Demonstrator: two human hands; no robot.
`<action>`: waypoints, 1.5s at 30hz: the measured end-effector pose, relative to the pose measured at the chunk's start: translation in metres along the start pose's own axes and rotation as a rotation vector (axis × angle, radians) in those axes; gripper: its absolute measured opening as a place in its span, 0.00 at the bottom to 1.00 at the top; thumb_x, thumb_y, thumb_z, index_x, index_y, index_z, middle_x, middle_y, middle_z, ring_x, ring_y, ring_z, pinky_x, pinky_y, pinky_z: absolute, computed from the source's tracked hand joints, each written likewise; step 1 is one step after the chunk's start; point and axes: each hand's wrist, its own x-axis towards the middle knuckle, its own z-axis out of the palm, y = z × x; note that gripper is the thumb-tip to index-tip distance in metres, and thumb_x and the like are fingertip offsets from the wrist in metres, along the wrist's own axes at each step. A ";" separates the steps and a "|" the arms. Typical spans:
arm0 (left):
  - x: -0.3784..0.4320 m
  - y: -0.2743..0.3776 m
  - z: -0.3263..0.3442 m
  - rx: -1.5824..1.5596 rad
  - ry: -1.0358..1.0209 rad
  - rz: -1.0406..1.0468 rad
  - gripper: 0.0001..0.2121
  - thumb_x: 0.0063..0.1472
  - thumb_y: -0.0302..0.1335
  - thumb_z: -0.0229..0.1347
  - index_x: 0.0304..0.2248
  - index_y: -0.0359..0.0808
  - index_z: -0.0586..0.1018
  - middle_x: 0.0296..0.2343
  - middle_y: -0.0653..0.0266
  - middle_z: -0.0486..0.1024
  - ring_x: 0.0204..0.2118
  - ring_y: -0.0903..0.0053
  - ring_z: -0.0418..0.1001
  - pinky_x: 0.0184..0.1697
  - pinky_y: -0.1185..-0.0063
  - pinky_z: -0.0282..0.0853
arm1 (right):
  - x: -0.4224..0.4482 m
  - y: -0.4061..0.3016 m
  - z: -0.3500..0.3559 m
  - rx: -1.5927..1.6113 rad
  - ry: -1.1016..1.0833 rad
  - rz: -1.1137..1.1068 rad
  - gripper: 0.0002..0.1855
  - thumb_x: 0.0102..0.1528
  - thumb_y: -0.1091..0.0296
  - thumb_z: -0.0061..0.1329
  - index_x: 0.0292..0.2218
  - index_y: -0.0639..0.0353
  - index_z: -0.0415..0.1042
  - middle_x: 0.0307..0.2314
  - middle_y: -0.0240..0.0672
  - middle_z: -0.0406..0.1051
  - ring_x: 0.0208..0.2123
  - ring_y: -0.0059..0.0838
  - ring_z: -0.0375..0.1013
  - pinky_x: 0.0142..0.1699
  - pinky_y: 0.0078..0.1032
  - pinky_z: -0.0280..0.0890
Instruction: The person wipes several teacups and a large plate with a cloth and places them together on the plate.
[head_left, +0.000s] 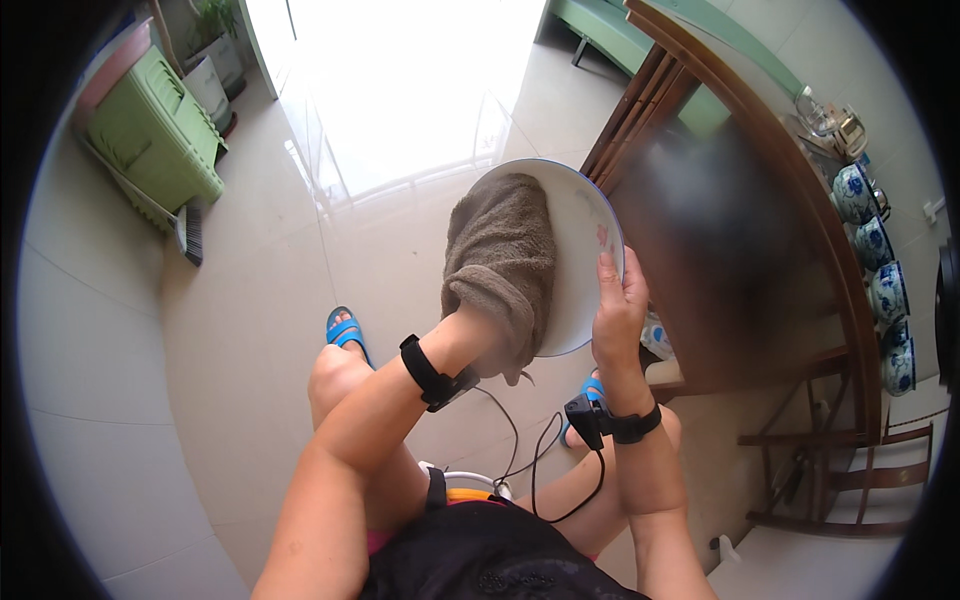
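Observation:
A white plate or shallow bowl (581, 300) with a blue rim and a pinkish-red flower print is tilted up in front of me, above the floor. My right hand (621, 307) grips its right edge, thumb on the inner face. A brown terry towel (501, 240) lies bunched over its left half and hides the left rim. My left hand (472, 330) goes in under the towel. Only its wrist end shows, so the fingers and what they do are hidden.
Right stands a dark wood table (832, 247) bearing blue-and-white porcelain bowls (890, 292) and a glass item (814, 109). A wooden chair (847, 476) is lower right. Black cables (534, 472) hang between my wrists. Left are a green plastic stool (161, 127) and a broom (189, 232).

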 end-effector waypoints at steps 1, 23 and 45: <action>0.000 -0.001 0.003 -0.003 -0.003 0.000 0.33 0.60 0.42 0.46 0.59 0.36 0.47 0.58 0.58 0.46 0.62 0.69 0.38 0.63 0.78 0.30 | 0.000 -0.001 0.000 0.006 0.002 -0.010 0.18 0.60 0.65 0.38 0.47 0.68 0.63 0.43 0.35 0.67 0.44 0.19 0.63 0.51 0.19 0.55; -0.018 0.004 0.007 0.304 -0.051 0.177 0.33 0.56 0.35 0.49 0.57 0.31 0.51 0.55 0.50 0.50 0.59 0.60 0.45 0.61 0.74 0.38 | -0.002 -0.002 0.005 -0.140 0.037 -0.029 0.17 0.60 0.65 0.38 0.45 0.69 0.64 0.40 0.35 0.68 0.42 0.20 0.63 0.50 0.19 0.55; -0.017 0.006 0.011 0.133 -0.020 0.023 0.26 0.59 0.33 0.47 0.54 0.34 0.56 0.51 0.54 0.58 0.56 0.64 0.52 0.59 0.75 0.45 | -0.005 0.004 0.005 -0.299 0.004 -0.097 0.16 0.60 0.64 0.38 0.44 0.66 0.64 0.34 0.35 0.69 0.36 0.19 0.66 0.42 0.17 0.60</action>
